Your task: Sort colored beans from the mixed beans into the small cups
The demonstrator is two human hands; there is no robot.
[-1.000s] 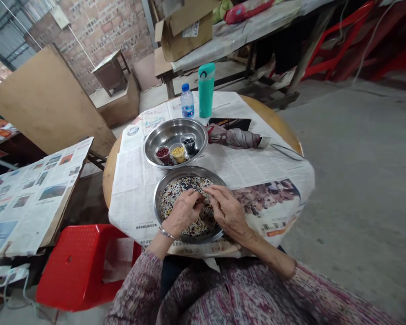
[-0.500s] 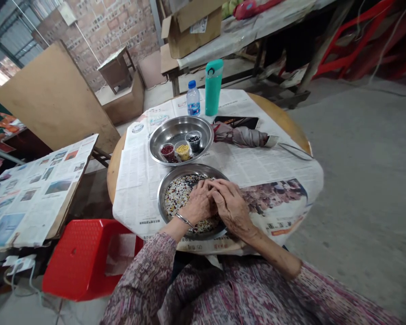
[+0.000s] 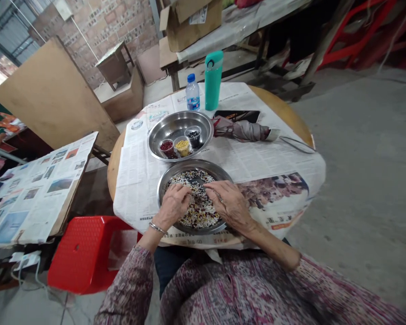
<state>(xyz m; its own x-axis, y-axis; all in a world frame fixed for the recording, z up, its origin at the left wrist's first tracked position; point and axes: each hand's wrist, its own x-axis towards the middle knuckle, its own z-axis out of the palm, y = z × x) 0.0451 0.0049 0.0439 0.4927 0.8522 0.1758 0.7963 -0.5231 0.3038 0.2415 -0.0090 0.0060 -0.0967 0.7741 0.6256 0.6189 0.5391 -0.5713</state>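
Head view: steel bowl (image 3: 209,168) of mixed grains (image 3: 200,218), just below frame centre. Left hand (image 3: 174,203) over its left side, fingers curled together; right hand (image 3: 230,205) opposite, fingers side by side — can't tell if either pinches anything. Spill risk — leaning on the rim could tip it.

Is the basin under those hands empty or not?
Not empty: white, dark and yellow grains lie scattered across the bottom of the basin.
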